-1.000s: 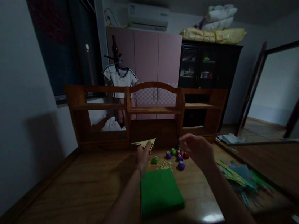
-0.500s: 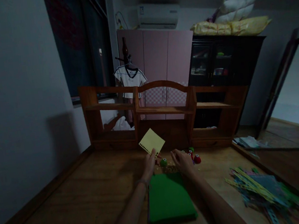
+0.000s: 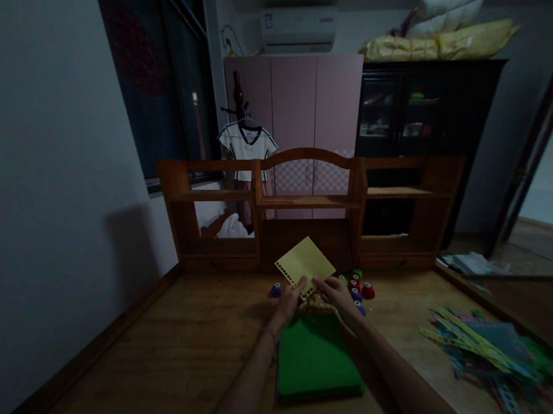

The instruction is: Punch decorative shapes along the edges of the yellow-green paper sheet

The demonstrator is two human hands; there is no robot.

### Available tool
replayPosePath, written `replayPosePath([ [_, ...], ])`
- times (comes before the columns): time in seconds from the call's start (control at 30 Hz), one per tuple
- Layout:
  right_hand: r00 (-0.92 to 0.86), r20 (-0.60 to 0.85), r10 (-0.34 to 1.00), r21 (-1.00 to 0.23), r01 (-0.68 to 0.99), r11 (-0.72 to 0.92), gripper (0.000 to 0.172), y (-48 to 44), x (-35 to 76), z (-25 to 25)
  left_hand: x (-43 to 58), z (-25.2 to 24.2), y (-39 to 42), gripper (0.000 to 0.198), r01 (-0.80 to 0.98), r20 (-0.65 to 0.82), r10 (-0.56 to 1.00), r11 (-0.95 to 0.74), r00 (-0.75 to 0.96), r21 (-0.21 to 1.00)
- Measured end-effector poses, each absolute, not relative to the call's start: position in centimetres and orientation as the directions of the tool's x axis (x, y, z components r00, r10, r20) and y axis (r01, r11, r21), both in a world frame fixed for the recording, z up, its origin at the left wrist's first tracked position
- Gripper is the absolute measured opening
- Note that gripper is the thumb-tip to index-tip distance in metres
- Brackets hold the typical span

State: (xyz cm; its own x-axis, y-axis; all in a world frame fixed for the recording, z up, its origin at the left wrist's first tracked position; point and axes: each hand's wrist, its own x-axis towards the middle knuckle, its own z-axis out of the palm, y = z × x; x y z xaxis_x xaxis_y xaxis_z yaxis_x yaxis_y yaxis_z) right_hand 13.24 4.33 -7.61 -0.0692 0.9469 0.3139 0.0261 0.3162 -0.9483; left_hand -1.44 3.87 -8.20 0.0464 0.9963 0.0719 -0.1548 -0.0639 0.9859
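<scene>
A yellow sheet with small notches or holes along its lower edges is held up above the desk. My left hand pinches it near the bottom corner. The closed fingers of my right hand are at its lower right edge and appear to pinch it too; the fingertips are partly hidden. Below both hands lies a thick green square stack. Small light bits are scattered just behind it. Several small round coloured pieces with white eye-like spots, among them a red one, sit beyond my right hand.
A purple eye-spotted piece lies left of the sheet. At the right is a loose heap of cut coloured strips and sheets. A wooden shelf unit stands along the desk's back, with a wall on the left.
The yellow sheet has turned and shifted right. My right hand, apart from it before, is now at its edge. A purple piece shows to the left, and the view has shifted slightly.
</scene>
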Motion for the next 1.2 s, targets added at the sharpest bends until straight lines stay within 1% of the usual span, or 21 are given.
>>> replayPosePath([
  [0.03, -0.067, 0.317, 0.946, -0.947, 0.033, 0.32, 0.052, 4.5, 13.3, -7.9, -1.3, -8.4, 3.9, 0.055, -0.171, 0.079, 0.995, -0.067, 0.061, 0.983],
  [0.1, -0.06, 0.332, 0.941, -0.941, 0.049, 0.335, 0.052, 4.8, 13.2, -8.2, -1.3, -8.8, 4.2, 0.055, -0.163, 0.115, 0.993, -0.107, 0.037, 0.981],
  [0.23, -0.044, 0.355, 0.934, -0.933, 0.051, 0.357, 0.05, 4.8, 13.2, -8.1, -1.6, -9.2, 4.7, 0.054, 0.015, 0.241, 0.962, -0.241, -0.125, 0.97],
  [0.3, -0.046, 0.389, 0.92, -0.92, 0.039, 0.391, 0.046, 4.5, 13.3, -7.6, -1.9, -9.1, 4.9, 0.055, 0.053, 0.272, 0.936, -0.267, -0.222, 0.962],
  [0.4, 0.001, 0.455, 0.891, -0.889, 0.066, 0.453, 0.044, 3.6, 13.8, -6.3, -2.7, -8.8, 5.0, 0.057, -0.027, 0.241, 0.873, -0.278, -0.423, 0.96],
  [0.47, 0.043, 0.504, 0.862, -0.856, 0.159, 0.493, 0.044, 3.0, 14.1, -5.6, -3.3, -8.7, 5.0, 0.059, -0.097, 0.19, 0.828, -0.281, -0.527, 0.955],
  [0.53, 0.058, 0.568, 0.821, -0.794, 0.302, 0.528, 0.041, 2.6, 14.4, -5.2, -3.7, -8.7, 5.0, 0.06, -0.157, 0.145, 0.797, -0.287, -0.586, 0.945],
  [0.63, 0.022, 0.65, 0.76, -0.65, 0.535, 0.54, 0.038, 2.6, 14.9, -5.4, -4.2, -8.9, 5.4, 0.058, -0.234, 0.108, 0.77, -0.32, -0.629, 0.918],
  [0.73, -0.098, 0.683, 0.724, -0.455, 0.718, 0.527, 0.036, 2.7, 15.2, -6.1, -5.0, -9.3, 6.3, 0.055, -0.28, 0.084, 0.735, -0.358, -0.673, 0.891],
  [0.8, -0.199, 0.677, 0.709, -0.311, 0.795, 0.52, 0.034, 2.6, 15.2, -6.5, -5.7, -9.5, 6.8, 0.05, -0.308, 0.039, 0.688, -0.374, -0.725, 0.875],
  [0.9, -0.307, 0.639, 0.705, -0.152, 0.849, 0.507, 0.033, 2.5, 14.8, -7.0, -6.9, -9.8, 7.2, 0.046, -0.304, 0.013, 0.662, -0.362, -0.75, 0.881],
  [0.97, -0.34, 0.619, 0.709, -0.102, 0.859, 0.501, 0.032, 2.5, 14.5, -7.2, -7.3, -9.8, 7.1, 0.045, -0.233, 0.039, 0.677, -0.306, -0.735, 0.923],
  [1.07, -0.345, 0.619, 0.706, -0.103, 0.855, 0.508, 0.031, 2.6, 14.2, -7.5, -7.3, -9.7, 6.8, 0.044, -0.022, 0.111, 0.765, -0.162, -0.634, 0.987],
  [1.13, -0.338, 0.633, 0.697, -0.139, 0.835, 0.532, 0.031, 2.6, 14.1, -7.5, -6.9, -9.7, 6.6, 0.044, 0.142, 0.165, 0.826, -0.103, -0.538, 0.984],
  [1.2, -0.325, 0.65, 0.687, -0.194, 0.803, 0.563, 0.031, 2.7, 14.2, -7.4, -6.6, -9.8, 6.6, 0.046, 0.241, 0.2, 0.863, -0.094, -0.464, 0.966],
])
